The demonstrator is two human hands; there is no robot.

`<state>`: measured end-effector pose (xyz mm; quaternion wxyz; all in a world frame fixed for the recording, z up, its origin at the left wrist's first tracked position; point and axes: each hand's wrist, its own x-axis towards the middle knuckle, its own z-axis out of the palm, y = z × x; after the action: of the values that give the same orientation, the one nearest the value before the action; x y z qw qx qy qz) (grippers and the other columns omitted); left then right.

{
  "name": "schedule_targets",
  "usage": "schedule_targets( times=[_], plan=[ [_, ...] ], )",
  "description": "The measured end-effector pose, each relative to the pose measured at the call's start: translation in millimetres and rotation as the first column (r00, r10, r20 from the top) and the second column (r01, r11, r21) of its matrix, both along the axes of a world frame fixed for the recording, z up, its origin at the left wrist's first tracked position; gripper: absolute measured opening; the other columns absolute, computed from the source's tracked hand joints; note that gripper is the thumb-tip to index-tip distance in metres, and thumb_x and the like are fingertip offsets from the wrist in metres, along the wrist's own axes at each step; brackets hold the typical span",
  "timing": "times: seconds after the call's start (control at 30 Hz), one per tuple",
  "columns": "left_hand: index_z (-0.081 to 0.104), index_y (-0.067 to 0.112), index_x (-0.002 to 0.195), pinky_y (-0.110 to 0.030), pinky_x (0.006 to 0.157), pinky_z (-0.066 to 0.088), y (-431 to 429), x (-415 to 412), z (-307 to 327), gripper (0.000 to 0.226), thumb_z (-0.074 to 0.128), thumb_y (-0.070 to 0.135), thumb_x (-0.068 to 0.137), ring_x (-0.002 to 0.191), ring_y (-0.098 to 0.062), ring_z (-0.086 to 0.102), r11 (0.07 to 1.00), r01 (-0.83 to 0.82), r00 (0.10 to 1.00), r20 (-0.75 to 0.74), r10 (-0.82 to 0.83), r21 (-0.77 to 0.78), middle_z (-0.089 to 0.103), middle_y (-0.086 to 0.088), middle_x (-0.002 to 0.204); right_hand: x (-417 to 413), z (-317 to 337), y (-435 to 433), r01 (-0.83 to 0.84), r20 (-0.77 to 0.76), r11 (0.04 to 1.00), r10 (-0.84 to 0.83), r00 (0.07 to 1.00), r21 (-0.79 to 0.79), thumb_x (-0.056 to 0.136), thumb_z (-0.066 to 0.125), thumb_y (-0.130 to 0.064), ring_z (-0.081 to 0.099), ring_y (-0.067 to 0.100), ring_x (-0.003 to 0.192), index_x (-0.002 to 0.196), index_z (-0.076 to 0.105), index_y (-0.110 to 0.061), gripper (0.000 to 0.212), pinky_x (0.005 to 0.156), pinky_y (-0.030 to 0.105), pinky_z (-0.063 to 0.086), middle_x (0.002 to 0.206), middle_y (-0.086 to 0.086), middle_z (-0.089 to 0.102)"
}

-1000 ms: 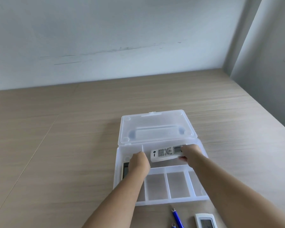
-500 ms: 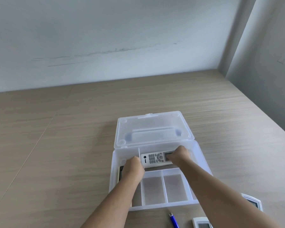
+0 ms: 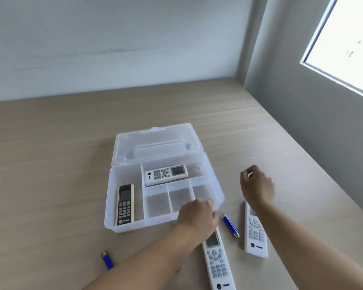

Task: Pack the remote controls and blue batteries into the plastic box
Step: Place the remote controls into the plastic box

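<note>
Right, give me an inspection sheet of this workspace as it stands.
Surface: light wood table, against a wall corner.
Job's things: plastic box open, lid back; black remote in the left compartment, white remote in the rear one; three small front compartments hold nothing. Two white remotes and two blue batteries lie on the table.
Clutter: nothing seen.
Grippers: left hand at the box's front right corner, contents unclear; right hand raised beside the box, fingers curled, holding nothing visible.
Cables: nothing seen.
Surroundings: pale wall, window on the right.
</note>
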<state>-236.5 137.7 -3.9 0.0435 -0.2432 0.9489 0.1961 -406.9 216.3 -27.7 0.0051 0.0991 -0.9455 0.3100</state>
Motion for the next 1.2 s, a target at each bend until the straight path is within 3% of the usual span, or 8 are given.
schedule_targets(
  times=[0.1, 0.2, 0.43, 0.6, 0.7, 0.93, 1.07, 1.2],
  plan=[
    [0.046, 0.008, 0.125, -0.037, 0.082, 0.049, 27, 5, -27, 0.049, 0.047, 0.044, 0.092, 0.109, -0.032, 0.061, 0.998, -0.068, 0.963, 0.259, 0.068, -0.01, 0.063, -0.015, 0.12, 0, -20, 42, -0.025, 0.138, 0.976, -0.006, 0.99, 0.217, 0.085, 0.049, -0.033, 0.056, 0.033, 0.103, 0.107, 0.058, -0.012, 0.031, 0.077, 0.035, 0.041, 0.111, 0.015, 0.061],
    [0.025, 0.009, 0.14, -0.034, 0.073, 0.043, 41, 8, -50, 0.074, 0.048, 0.057, 0.088, 0.113, -0.029, 0.058, 0.989, -0.147, 0.924, 0.353, 0.149, -0.033, 0.055, -0.016, 0.127, 9, -42, 70, -0.068, 0.265, 0.928, -0.033, 0.964, 0.366, 0.081, 0.057, -0.05, 0.05, 0.035, 0.114, 0.121, 0.046, -0.007, 0.06, 0.091, 0.039, 0.044, 0.12, 0.019, 0.054],
    [0.015, 0.02, 0.14, -0.033, 0.069, 0.048, 58, -1, -68, 0.077, 0.055, 0.051, 0.083, 0.106, -0.03, 0.059, 0.973, -0.231, 0.885, 0.419, 0.203, 0.016, 0.046, -0.018, 0.125, 28, -61, 73, -0.166, 0.435, 0.938, 0.018, 0.9, 0.306, 0.069, 0.07, -0.043, 0.059, 0.031, 0.103, 0.12, 0.04, -0.007, 0.069, 0.078, 0.035, 0.048, 0.117, 0.016, 0.055],
    [0.021, 0.023, 0.127, -0.029, 0.059, 0.047, 53, 3, -61, 0.072, 0.063, 0.041, 0.071, 0.086, -0.023, 0.059, 0.924, -0.333, 0.917, 0.292, 0.271, 0.187, 0.055, -0.003, 0.098, 19, -49, 75, -0.016, 0.478, 0.995, -0.033, 0.878, 0.098, 0.065, 0.074, -0.036, 0.065, 0.03, 0.082, 0.112, 0.043, -0.003, 0.065, 0.063, 0.037, 0.058, 0.1, 0.013, 0.055],
    [0.023, 0.023, 0.124, -0.032, 0.06, 0.05, 46, -1, -38, 0.076, 0.065, 0.047, 0.065, 0.084, -0.024, 0.059, 0.937, -0.265, 0.955, 0.193, 0.224, 0.228, 0.053, -0.001, 0.089, 5, -25, 65, 0.023, 0.438, 0.999, -0.003, 0.899, -0.041, 0.067, 0.075, -0.036, 0.054, 0.017, 0.061, 0.104, 0.045, -0.006, 0.057, 0.044, 0.023, 0.038, 0.087, 0.01, 0.055],
    [0.025, 0.028, 0.104, -0.03, 0.062, 0.045, -24, -5, 48, 0.059, 0.064, 0.049, 0.066, 0.08, -0.023, 0.057, 0.91, -0.238, 0.945, -0.136, 0.298, 0.34, 0.053, 0.004, 0.084, -10, 52, -4, 0.087, 0.347, 0.833, 0.13, 0.929, -0.546, 0.088, 0.052, -0.05, 0.055, 0.027, 0.077, 0.095, 0.053, -0.011, 0.04, 0.066, 0.035, 0.045, 0.076, 0.003, 0.055],
    [0.031, 0.034, 0.108, -0.032, 0.068, 0.053, -93, 14, 72, 0.052, 0.067, 0.042, 0.071, 0.082, -0.025, 0.061, 0.871, -0.308, 0.882, -0.228, 0.412, 0.384, 0.06, -0.004, 0.094, -3, 67, -52, -0.063, 0.329, 0.839, 0.28, 0.902, -0.54, 0.095, 0.047, -0.037, 0.055, 0.028, 0.077, 0.083, 0.056, -0.004, 0.036, 0.069, 0.042, 0.047, 0.08, 0.016, 0.057],
    [0.035, 0.044, 0.108, -0.022, 0.054, 0.042, -147, 28, 78, 0.047, 0.067, 0.035, 0.075, 0.078, -0.021, 0.059, 0.878, -0.345, 0.859, -0.265, 0.438, 0.333, 0.062, 0.0, 0.088, 7, 57, -96, -0.145, 0.348, 0.838, 0.368, 0.862, -0.527, 0.093, 0.053, -0.022, 0.06, 0.031, 0.072, 0.092, 0.054, -0.002, 0.02, 0.065, 0.046, 0.055, 0.086, 0.019, 0.059]
  ],
)
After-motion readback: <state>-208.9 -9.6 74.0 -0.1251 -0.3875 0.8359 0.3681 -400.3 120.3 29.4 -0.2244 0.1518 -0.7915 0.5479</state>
